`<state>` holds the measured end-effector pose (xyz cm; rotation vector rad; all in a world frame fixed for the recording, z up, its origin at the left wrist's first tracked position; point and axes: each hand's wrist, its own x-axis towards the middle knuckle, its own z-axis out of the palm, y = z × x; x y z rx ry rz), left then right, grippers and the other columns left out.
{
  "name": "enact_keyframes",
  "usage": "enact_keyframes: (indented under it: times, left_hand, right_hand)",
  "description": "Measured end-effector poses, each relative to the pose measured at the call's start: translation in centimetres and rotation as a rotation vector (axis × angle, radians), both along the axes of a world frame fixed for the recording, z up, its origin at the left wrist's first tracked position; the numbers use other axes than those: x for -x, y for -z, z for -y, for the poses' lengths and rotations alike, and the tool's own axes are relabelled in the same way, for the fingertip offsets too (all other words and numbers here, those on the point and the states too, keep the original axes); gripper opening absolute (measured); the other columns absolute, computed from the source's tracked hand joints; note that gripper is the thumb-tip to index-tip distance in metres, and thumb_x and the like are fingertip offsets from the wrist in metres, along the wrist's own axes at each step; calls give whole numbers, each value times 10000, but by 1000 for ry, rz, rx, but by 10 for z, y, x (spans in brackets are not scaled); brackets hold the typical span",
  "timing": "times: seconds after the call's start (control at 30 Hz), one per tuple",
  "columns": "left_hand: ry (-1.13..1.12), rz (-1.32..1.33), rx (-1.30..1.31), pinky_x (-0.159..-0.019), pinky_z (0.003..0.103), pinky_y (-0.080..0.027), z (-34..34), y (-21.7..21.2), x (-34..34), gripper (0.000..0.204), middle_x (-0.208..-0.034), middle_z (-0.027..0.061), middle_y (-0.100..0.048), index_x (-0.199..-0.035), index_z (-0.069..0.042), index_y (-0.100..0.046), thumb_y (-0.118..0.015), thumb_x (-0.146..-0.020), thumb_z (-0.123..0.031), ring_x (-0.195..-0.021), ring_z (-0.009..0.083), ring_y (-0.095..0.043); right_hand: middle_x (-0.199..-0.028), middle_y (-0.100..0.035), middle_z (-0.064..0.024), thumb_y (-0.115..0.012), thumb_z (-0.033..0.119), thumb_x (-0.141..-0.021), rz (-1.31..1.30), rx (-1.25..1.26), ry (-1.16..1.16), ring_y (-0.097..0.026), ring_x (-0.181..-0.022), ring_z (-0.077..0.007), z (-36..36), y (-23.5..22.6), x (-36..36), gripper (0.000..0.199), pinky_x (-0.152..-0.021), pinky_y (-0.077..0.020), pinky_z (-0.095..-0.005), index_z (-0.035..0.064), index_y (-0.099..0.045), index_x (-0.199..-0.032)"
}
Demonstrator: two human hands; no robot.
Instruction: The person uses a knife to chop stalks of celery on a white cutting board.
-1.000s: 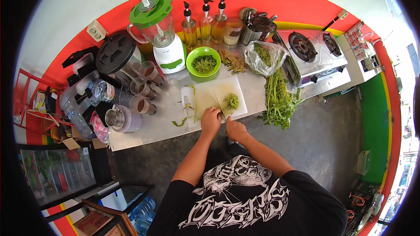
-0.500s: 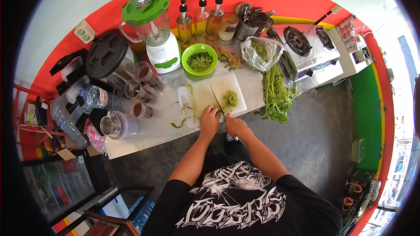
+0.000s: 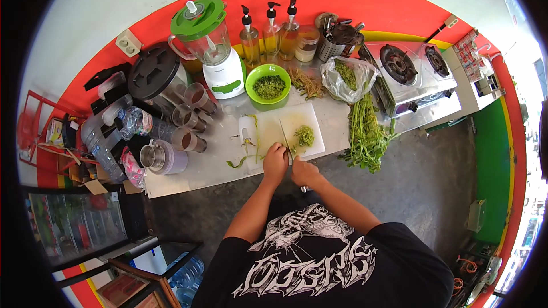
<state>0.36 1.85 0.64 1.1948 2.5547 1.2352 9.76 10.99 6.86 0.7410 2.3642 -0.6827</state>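
A white cutting board (image 3: 311, 113) lies near the front edge of the metal counter. My right hand (image 3: 305, 172) is closed around the handle of a knife (image 3: 286, 133), whose blade points away from me over the board. Just left of the blade, my left hand (image 3: 276, 161) rests on the board's near edge with curled fingers; whatever they pinch is hidden. Right of the blade sits a small heap of chopped green stalks (image 3: 304, 136). Loose green strips (image 3: 257, 131) trail over the board's left part. Behind the board, a green bowl (image 3: 267, 102) holds more chopped greens.
A bunch of leafy stalks (image 3: 365, 134) overhangs the counter edge, below a plastic bag (image 3: 356, 87) of greens. A gas stove (image 3: 419, 80) stands at right. Leftward are a blender (image 3: 222, 74), brown-filled cups (image 3: 187, 141) and a lidded container (image 3: 154, 71). Pump bottles (image 3: 271, 37) line the wall.
The whole view has shifted a little. Against the board, the knife and my right hand have moved slightly left, closer to my left hand.
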Motion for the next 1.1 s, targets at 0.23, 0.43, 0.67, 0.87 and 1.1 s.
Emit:
enact_keyframes:
  times: [0.23, 0.43, 0.67, 0.87, 1.1]
  left_hand:
    - [-61, 170, 28, -793, 463, -508, -6, -9, -3, 73, -1003, 140, -588, -890, -26, -649, -653, -818, -39, -923, 376, -610]
    - [-71, 11, 10, -811, 451, -494, -1, 0, -11, 78, -992, 125, -595, -891, -23, -667, -663, -819, -51, -929, 366, -590]
    - [-127, -74, 5, -839, 433, -467, -2, -11, -14, 81, -900, 118, -635, -876, -46, -702, -682, -801, -69, -922, 355, -571]
    - [-219, -127, 104, -855, 445, -448, -4, -15, -17, 90, -925, 87, -644, -893, -68, -697, -687, -806, -90, -954, 322, -566]
    - [-151, -142, 119, -840, 450, -440, 3, -9, -19, 95, -931, 73, -645, -898, -82, -703, -668, -824, -129, -954, 315, -564]
  right_hand:
    - [-1133, -677, -271, -592, 182, -899, -35, -16, -45, -684, -1066, -387, -15, -1, 5, 403, -905, -542, -482, -38, -456, -1208]
    - [-1130, -678, -268, -589, 180, -906, -40, 27, -54, -681, -1071, -387, -7, 4, -5, 390, -900, -546, -474, -41, -463, -1201]
    - [-1099, -687, -270, -616, 220, -900, -35, 24, -108, -687, -1049, -393, -25, 1, 4, 438, -901, -545, -481, -49, -465, -1211]
    - [-1112, -683, -278, -592, 173, -889, -92, 3, -99, -687, -1047, -402, -12, 2, -8, 417, -895, -548, -477, -59, -477, -1216]
    - [-1098, -684, -278, -610, 168, -880, -53, 15, -143, -699, -1015, -393, -14, 6, -5, 418, -876, -555, -470, -58, -471, -1204]
